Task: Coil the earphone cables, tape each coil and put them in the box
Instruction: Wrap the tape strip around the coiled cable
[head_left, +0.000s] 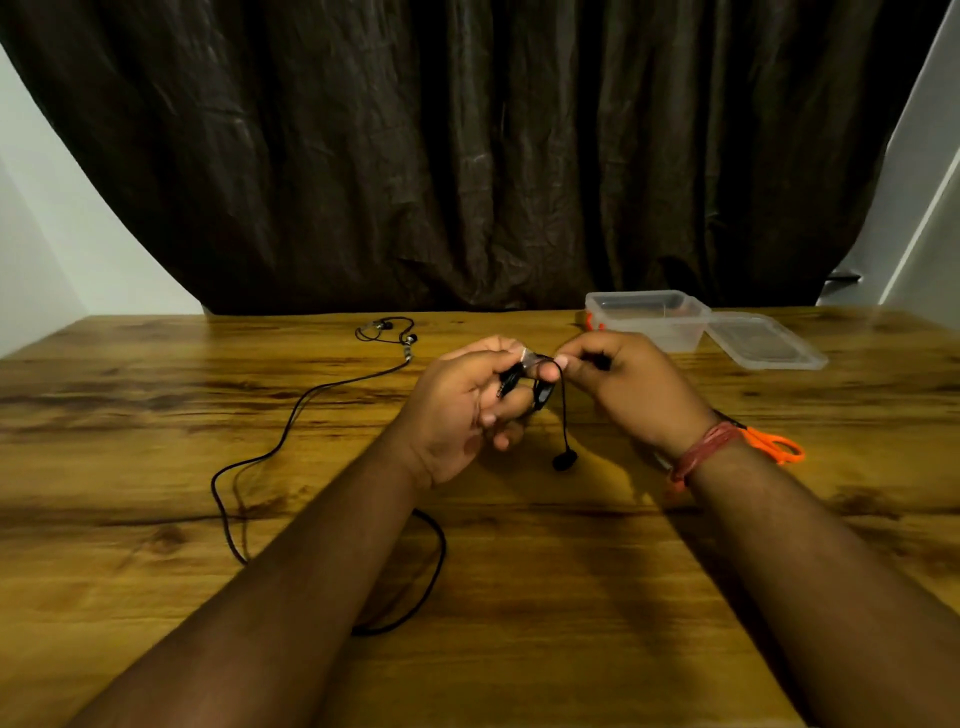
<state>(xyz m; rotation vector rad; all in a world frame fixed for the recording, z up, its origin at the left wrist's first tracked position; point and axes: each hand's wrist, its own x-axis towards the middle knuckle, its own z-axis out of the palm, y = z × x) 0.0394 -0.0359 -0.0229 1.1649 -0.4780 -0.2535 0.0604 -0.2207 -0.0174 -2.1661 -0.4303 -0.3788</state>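
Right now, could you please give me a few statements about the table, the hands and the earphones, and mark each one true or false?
1. The left hand holds a coiled black earphone cable. True.
2. The clear plastic box has its lid on. False: the lid lies on the table beside it.
3. A second earphone cable lies uncoiled on the wooden table. True.
4. The orange scissors are in the right hand. False: they lie on the table behind the right wrist.
5. An earbud dangles from the coil. True.
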